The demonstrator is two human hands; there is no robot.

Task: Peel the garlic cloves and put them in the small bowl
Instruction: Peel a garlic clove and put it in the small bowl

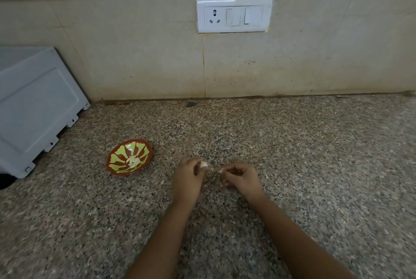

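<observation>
head view | left hand (188, 179) grip clamped on garlic clove (204, 164) above table (292, 143) | right hand (242, 178) grip pinching scrap of peel (220, 171) just right of clove | small bowl (122, 172) lies left of both, left hand nearer; peeled cloves (133, 161) inside

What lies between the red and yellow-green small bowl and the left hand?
Nothing: in the head view, only bare speckled granite counter separates the red and yellow-green small bowl from the left hand, which pinches a white garlic clove.
</observation>
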